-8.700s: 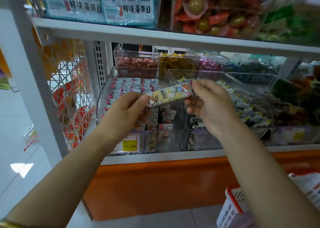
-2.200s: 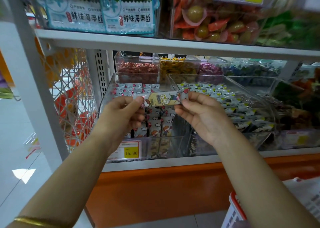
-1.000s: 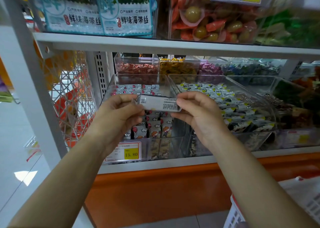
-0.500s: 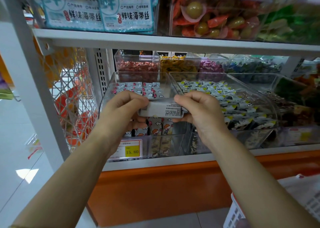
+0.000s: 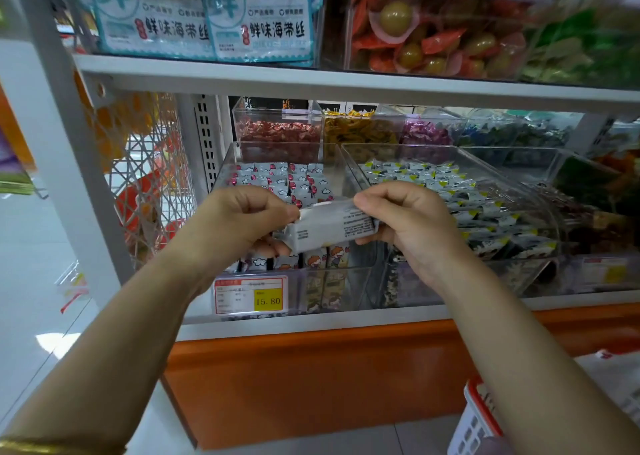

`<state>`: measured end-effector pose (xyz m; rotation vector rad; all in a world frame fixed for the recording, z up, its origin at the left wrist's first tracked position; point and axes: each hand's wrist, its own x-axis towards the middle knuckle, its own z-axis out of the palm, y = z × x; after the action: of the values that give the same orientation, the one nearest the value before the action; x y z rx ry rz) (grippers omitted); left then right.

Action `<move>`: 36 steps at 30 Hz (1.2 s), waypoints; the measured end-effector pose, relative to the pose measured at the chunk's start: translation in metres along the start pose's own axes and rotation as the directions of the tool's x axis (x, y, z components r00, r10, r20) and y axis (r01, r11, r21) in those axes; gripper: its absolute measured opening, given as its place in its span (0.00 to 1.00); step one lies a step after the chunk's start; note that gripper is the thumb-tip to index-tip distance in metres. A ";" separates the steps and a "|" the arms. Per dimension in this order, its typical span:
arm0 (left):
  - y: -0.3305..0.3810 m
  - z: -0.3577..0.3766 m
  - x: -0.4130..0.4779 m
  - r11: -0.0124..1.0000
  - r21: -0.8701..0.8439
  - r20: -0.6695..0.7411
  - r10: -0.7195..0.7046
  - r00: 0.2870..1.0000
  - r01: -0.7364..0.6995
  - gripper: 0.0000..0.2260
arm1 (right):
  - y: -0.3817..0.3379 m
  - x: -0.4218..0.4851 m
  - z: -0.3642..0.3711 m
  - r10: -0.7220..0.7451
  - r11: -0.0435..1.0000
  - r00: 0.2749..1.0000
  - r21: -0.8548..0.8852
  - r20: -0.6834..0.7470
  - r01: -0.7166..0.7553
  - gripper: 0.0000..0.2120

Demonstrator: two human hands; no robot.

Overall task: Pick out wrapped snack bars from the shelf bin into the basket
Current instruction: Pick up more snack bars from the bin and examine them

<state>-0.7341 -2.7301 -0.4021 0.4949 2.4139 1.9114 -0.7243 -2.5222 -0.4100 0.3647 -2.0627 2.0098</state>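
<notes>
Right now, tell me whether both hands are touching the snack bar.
Touching. The head view shows the left hand pinching one end of the snack bar and the right hand gripping the other.

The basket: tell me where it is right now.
In the head view, the basket sits at the bottom right corner, on the floor below the orange shelf base, partly hidden under the right forearm.

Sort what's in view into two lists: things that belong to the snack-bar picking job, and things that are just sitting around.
Part of the job:
- snack bar, held at its ends by the left hand and right hand
- shelf bin of wrapped bars
- basket, at the lower right

Just around:
- seaweed packs
- neighbouring bin
- price tag
- candy tubs
</notes>
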 end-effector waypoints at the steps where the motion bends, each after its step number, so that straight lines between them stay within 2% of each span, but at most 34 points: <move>1: 0.001 -0.002 -0.001 1.000 0.000 0.031 -0.008 0.999 0.008 0.08 | 0.000 0.000 -0.001 0.017 1.000 1.000 0.012 0.013 -0.018 0.08; 3: 0.001 -0.005 -0.001 1.000 -0.003 0.054 -0.019 0.998 0.019 0.08 | 0.000 0.000 -0.002 0.048 0.998 0.998 0.050 0.035 -0.049 0.09; 7: 0.002 -0.004 -0.001 0.997 -0.065 -0.001 -0.035 0.999 0.035 0.08 | 0.000 0.000 -0.001 0.091 0.987 0.994 0.130 0.052 -0.097 0.11; 9: 0.002 0.000 -0.002 0.996 -0.089 -0.032 -0.034 0.999 0.031 0.11 | 0.000 -0.001 0.000 0.097 0.984 0.995 0.145 0.023 -0.099 0.10; 12: 0.001 0.008 -0.003 0.999 -0.052 -0.008 -0.006 1.000 0.006 0.17 | 0.002 -0.001 0.003 0.094 0.987 0.992 0.138 -0.080 -0.082 0.07; 14: -0.001 0.013 -0.002 1.000 -0.020 -0.018 0.008 1.000 -0.008 0.15 | 0.003 -0.001 0.002 0.104 0.986 0.990 0.144 -0.097 -0.090 0.07; 17: -0.004 0.015 0.002 0.998 -0.059 -0.067 -0.006 0.998 0.002 0.12 | -0.002 -0.001 -0.002 0.149 0.983 0.987 0.115 -0.055 -0.142 0.07; 22: -0.003 0.013 0.003 0.979 -0.203 -0.007 -0.016 1.000 0.015 0.12 | -0.008 -0.001 -0.009 0.178 0.978 0.984 0.113 -0.015 -0.175 0.08; 25: -0.004 0.013 0.004 0.979 -0.203 0.009 -0.025 1.000 0.026 0.13 | -0.008 -0.001 -0.011 0.212 0.963 0.977 0.168 0.017 -0.212 0.06; 28: -0.006 0.016 0.005 0.979 -0.199 0.005 -0.035 0.999 0.035 0.13 | -0.007 -0.002 -0.015 0.246 0.948 0.968 0.198 0.043 -0.250 0.11; 30: -0.006 0.020 0.006 0.977 -0.209 -0.059 -0.049 0.997 0.036 0.10 | -0.007 -0.003 -0.017 0.215 0.947 0.973 0.226 0.083 -0.229 0.13; 32: -0.006 0.025 0.008 0.966 -0.254 -0.134 -0.081 0.988 0.045 0.09 | -0.009 -0.005 -0.016 0.124 0.954 0.979 0.253 0.161 -0.162 0.14; 34: -0.005 0.031 0.009 0.965 -0.253 -0.178 -0.115 0.977 0.067 0.11 | -0.009 -0.007 -0.014 0.015 0.992 0.983 0.120 0.180 -0.037 0.18; 36: -0.004 0.037 0.010 0.966 -0.248 -0.169 -0.111 0.979 0.067 0.13 | -0.008 -0.008 -0.011 -0.081 0.993 0.990 -0.078 0.113 0.090 0.17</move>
<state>-0.7366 -2.6931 -0.4133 0.2047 2.2101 2.2572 -0.7142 -2.5110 -0.4046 0.5489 -2.1485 1.8878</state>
